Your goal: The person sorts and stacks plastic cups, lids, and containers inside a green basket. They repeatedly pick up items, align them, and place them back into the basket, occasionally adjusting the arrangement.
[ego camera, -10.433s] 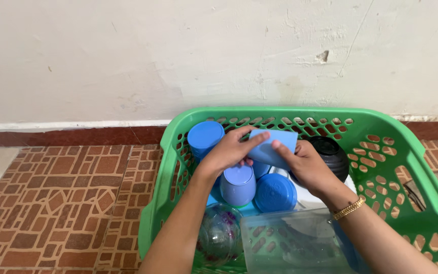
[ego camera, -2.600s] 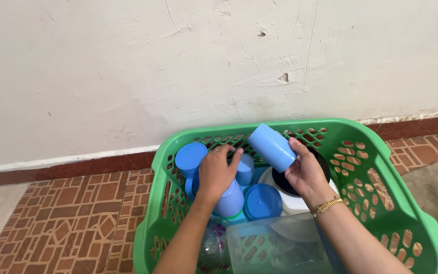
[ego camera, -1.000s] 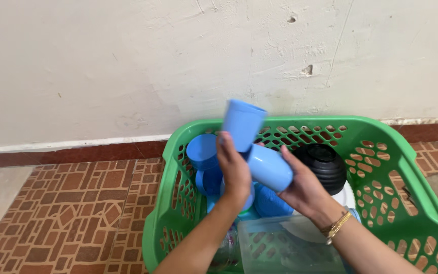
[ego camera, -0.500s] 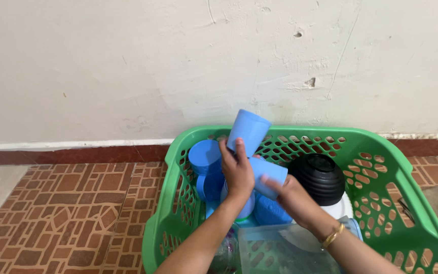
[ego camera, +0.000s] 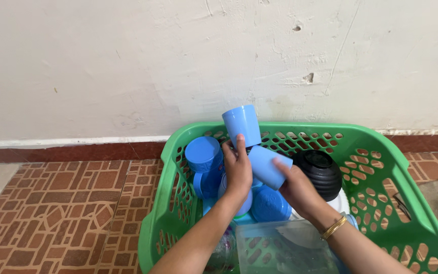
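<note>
The left hand (ego camera: 238,170) is wrapped around the lower part of a light blue plastic cup (ego camera: 242,124), fingers curled on its side and one finger laid up along it; this cup stands nearly upright, its long axis vertical with a slight lean, flat closed base uppermost, raised above the far rim of the green basket (ego camera: 406,167). The right hand (ego camera: 294,189) grips a second light blue cup (ego camera: 268,166) from beneath and behind, thumb pressed on top; this one lies tilted, its long axis running from upper left to lower right, and its left end meets the first cup where the left hand covers the joint, so how the two fit together cannot be told. Both cups hang over the basket's inside, near its back wall. Below them the basket holds more blue cups turned upside down (ego camera: 204,152), a blue round lid or base (ego camera: 270,203) just beside the left wrist, a black ribbed bowl (ego camera: 321,170) inverted on something white that is mostly covered, a clear rectangular container (ego camera: 280,248) at the near edge, cut off by the frame, and a clear rounded glass piece (ego camera: 222,248) half hidden under the left forearm. The basket sits on brown patterned tiles (ego camera: 57,213) against a pale wall (ego camera: 102,66).
</note>
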